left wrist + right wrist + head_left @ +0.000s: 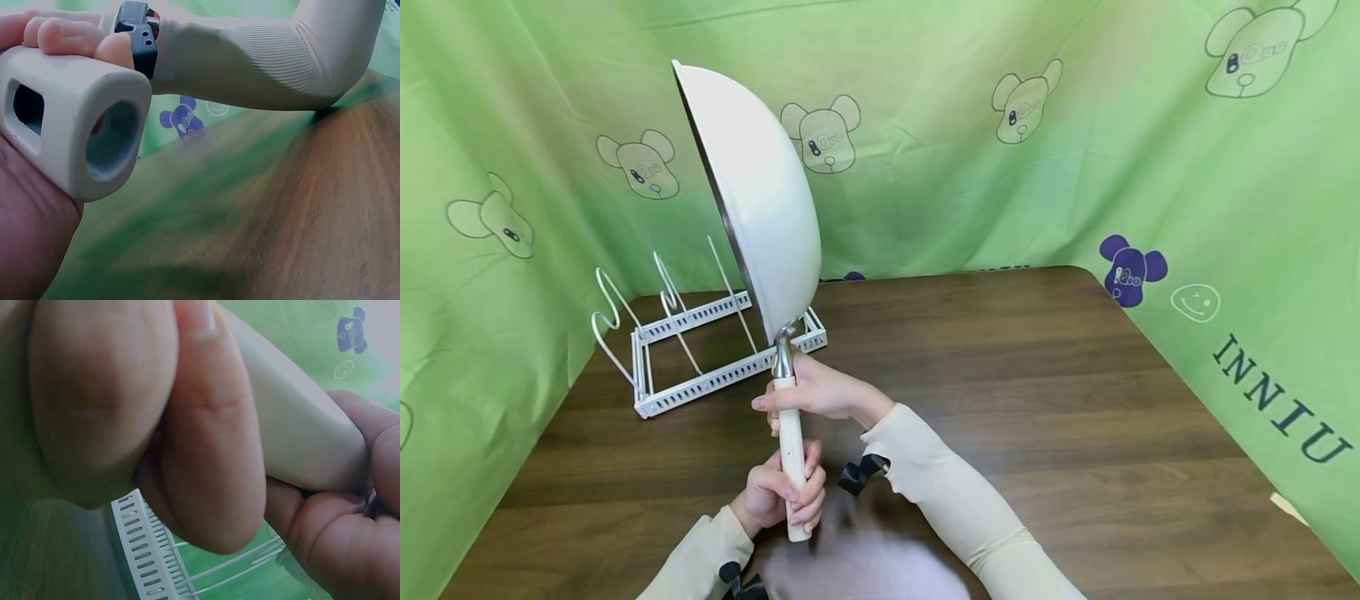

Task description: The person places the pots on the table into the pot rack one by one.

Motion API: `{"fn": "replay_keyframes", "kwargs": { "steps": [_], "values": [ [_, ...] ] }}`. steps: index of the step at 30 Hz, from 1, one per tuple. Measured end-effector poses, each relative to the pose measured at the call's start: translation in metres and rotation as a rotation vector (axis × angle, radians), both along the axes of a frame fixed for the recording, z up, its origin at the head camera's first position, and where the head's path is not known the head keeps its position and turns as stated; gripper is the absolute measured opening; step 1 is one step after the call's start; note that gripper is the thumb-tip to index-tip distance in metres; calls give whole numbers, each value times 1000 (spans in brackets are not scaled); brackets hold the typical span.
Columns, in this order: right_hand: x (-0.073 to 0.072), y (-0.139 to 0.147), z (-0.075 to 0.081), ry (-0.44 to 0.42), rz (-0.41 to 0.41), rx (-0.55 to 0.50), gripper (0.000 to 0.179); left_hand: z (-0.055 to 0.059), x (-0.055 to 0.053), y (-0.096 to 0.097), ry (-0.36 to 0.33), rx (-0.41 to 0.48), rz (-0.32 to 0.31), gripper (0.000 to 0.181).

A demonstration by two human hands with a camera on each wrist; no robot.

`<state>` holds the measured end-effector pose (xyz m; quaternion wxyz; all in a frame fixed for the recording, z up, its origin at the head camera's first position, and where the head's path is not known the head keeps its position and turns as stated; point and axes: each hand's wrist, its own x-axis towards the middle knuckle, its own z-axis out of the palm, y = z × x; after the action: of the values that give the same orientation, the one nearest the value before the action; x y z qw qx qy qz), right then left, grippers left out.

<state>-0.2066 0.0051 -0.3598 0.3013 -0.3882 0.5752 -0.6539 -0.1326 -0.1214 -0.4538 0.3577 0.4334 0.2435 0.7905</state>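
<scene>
Head view: left hand low, right hand high, both curled round the white handle, likely balancing the wok above them.

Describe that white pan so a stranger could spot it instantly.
Start at the brown table before the green cloth. Left of its middle, the left hand and right hand grip one pale handle; the big rounded pan tops it, on edge. Unlike the white slotted rack, it is smooth and held aloft.
</scene>
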Motion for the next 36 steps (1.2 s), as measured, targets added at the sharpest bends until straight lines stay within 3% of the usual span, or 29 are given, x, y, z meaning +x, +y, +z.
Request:
{"fn": "replay_keyframes", "kwargs": {
  "steps": [12,25,36],
  "values": [
    [-7,-9,-2,-40,-16,32,14,-3,-4,-4,-28,10,2,25],
    [-9,-17,-6,-183,-44,55,24,-5,-4,-7,-53,32,16,23],
    [-16,-22,-9,-223,-12,82,19,-6,-5,-8,-81,58,15,23]
  ]
}}
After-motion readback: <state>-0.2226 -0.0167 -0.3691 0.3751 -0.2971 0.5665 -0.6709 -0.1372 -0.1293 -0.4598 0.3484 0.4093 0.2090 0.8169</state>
